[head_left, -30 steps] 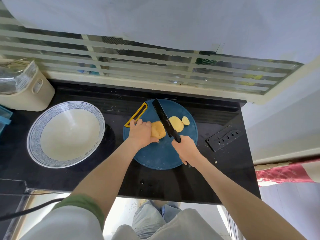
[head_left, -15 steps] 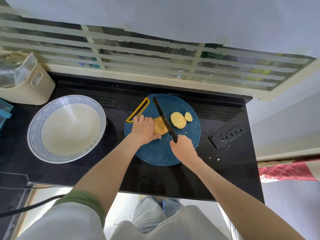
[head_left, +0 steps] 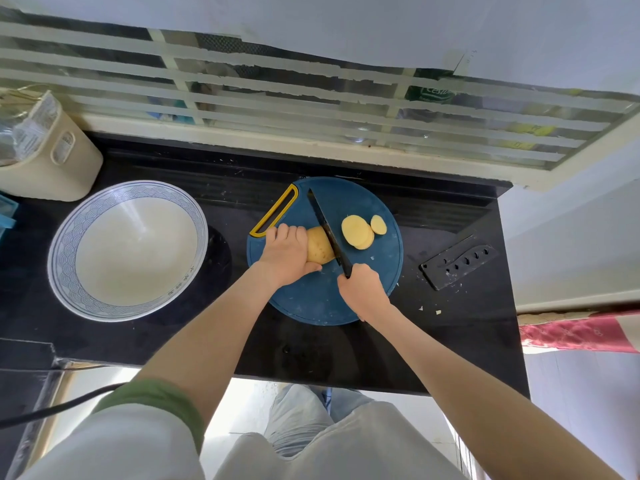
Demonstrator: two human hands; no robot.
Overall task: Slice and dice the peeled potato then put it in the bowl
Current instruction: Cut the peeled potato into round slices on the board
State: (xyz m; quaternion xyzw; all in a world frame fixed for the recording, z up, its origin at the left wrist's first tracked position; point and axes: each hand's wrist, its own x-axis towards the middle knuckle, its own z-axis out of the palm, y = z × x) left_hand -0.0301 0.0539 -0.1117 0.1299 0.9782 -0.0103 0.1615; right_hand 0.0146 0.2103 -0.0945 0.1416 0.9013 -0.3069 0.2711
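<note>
A peeled yellow potato (head_left: 318, 250) lies on a round blue cutting board (head_left: 311, 299) with a yellow handle loop. My left hand (head_left: 285, 252) presses down on the potato's left part and covers it. My right hand (head_left: 362, 289) grips the handle of a black knife (head_left: 327, 226), whose blade rests against the potato's right cut end. A few round potato slices (head_left: 358, 232) lie on the board to the right of the blade. A large white bowl (head_left: 69, 244) with a blue patterned rim stands empty to the left of the board.
A black knife sheath (head_left: 459, 261) lies on the dark counter right of the board, with small potato scraps near it. A cream container (head_left: 52, 161) with a plastic bag stands at the back left. A barred window runs behind the counter.
The knife has come down against the potato's cut end and the stack of slices beside the blade has grown. My left hand still holds the potato in place.
</note>
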